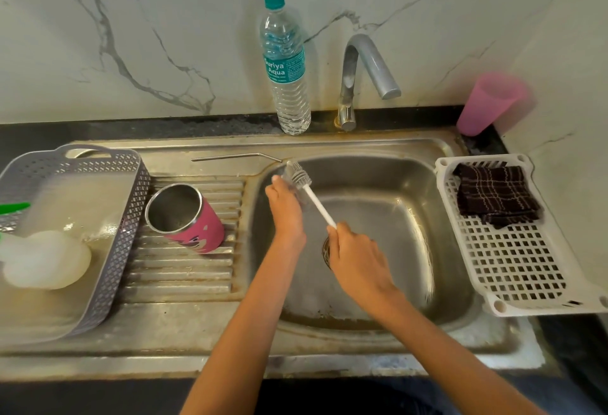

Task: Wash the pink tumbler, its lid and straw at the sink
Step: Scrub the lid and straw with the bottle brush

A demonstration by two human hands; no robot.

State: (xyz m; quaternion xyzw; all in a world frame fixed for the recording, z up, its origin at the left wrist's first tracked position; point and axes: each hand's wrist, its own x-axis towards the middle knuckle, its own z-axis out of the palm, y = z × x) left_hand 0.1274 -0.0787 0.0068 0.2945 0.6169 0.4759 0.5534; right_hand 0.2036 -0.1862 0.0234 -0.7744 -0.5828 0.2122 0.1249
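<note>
Over a worn steel sink [394,217] set in a dark counter [39,131], with white, grey-veined marble on the wall behind; both hands are working at the basin's left rim. Left hand [286,207] has its fingers wrapped round a clear lid [283,177], blurred and hard to make out; right hand [358,260] is closed round the white handle of a bottle brush [314,199], bristles up against the lid. Pink tumbler [190,220] stands on the ribbed draining board, steel mouth open, a cartoon face on its side; the metal straw [237,157] lies flat along the back ledge, its bent end just beside the brush head. Reading now: the water bottle [288,65] next to the tap [378,69] says "Suriya Aqua" on a teal label; teal cap on; the smaller print is too fine to read. Edges: a grey basket [130,223] crowds the board's left, just beside the tumbler; a white crate [513,266] carrying a dark checked cloth [496,195] sits along the basin's right rim; a pink cup [490,105] stands in the far right corner; the freest stretch is the basin's middle and right, between the right hand and the crate.
</note>
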